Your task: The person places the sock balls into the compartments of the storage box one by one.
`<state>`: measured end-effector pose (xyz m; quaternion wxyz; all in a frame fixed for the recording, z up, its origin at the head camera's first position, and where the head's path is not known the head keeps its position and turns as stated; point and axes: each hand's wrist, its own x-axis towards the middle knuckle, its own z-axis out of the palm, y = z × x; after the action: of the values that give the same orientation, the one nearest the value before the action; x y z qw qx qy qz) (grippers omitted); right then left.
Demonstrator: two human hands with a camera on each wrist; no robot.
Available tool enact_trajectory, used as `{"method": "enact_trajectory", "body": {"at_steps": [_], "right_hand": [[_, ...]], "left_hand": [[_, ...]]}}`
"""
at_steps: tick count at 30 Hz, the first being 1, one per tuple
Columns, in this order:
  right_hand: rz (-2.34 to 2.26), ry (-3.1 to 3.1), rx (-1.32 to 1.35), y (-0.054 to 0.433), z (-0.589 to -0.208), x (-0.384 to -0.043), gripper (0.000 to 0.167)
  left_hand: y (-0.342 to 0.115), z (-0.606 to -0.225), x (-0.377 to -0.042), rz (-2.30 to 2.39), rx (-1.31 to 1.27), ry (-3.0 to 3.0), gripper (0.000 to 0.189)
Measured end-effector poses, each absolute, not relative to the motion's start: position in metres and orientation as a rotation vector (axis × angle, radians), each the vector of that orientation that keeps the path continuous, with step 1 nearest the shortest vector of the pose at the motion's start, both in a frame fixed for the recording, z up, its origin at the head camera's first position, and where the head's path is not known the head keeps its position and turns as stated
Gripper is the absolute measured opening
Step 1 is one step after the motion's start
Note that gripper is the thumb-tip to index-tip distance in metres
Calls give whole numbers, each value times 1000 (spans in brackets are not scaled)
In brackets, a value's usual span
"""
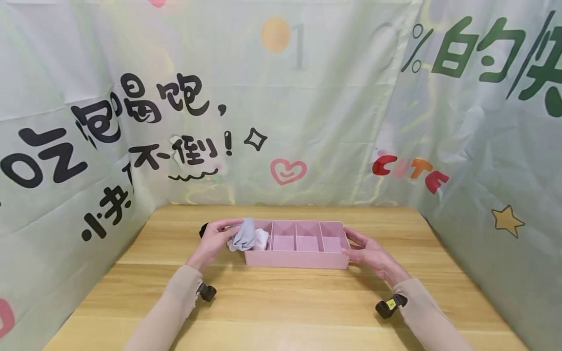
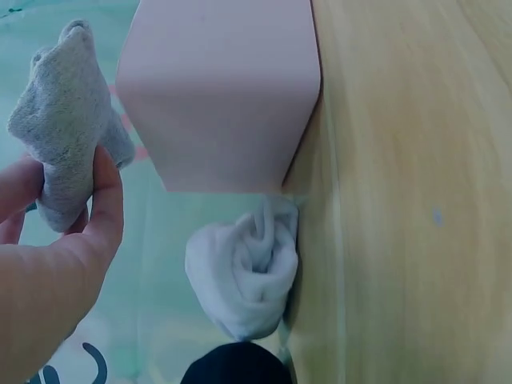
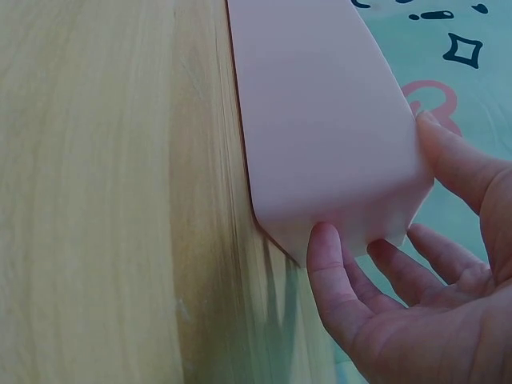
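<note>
A pink divided box (image 1: 296,259) stands lengthwise on the table. My left hand (image 1: 217,236) pinches a grey rolled sock (image 1: 246,234) between thumb and fingers, held up by the box's left end. In the left wrist view that grey sock (image 2: 68,112) is apart from the box (image 2: 220,104). A white bundle of soft cloth (image 1: 261,239) sits in the leftmost compartment. Another pale bundle (image 2: 244,272) lies on the table beyond the left end. My right hand (image 1: 373,253) grips the right end, thumb and fingers spread around its corners, as the right wrist view of the hand (image 3: 432,312) shows.
A black thing (image 1: 203,230), mostly hidden behind my left hand, lies left of the box; its dark rounded top (image 2: 236,366) shows in the left wrist view. The wooden table (image 1: 281,307) meets a printed curtain (image 1: 333,122) at the back and sides.
</note>
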<state>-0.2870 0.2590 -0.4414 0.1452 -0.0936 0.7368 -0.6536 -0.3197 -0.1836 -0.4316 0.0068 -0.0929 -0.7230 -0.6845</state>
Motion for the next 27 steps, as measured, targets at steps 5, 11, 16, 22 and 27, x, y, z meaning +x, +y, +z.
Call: {"method": "enact_trajectory", "body": {"at_steps": [5,11,16,22,27], "right_hand": [[-1882,2121,-280,259,-444,-288,84],[-1890,2122,-277,259,-443,-288,83],[-1895,2119,-278,260,-443,-287,84],[-1881,2136,-288,260,-445,-287,83],[-1893,2132,-276,259,-444,-287,81]], "left_hand": [[-175,-430,-320,-2121,-280,-2264,31],[-160,-429,-324,-2092,-267,-2246,27],[-147,-433,-326,-2118,-262,-2213,26],[-134,-434,-325,-2091,-229,-2211,25],[-122,-431,-323,-2044,-270,-2243,24]]}}
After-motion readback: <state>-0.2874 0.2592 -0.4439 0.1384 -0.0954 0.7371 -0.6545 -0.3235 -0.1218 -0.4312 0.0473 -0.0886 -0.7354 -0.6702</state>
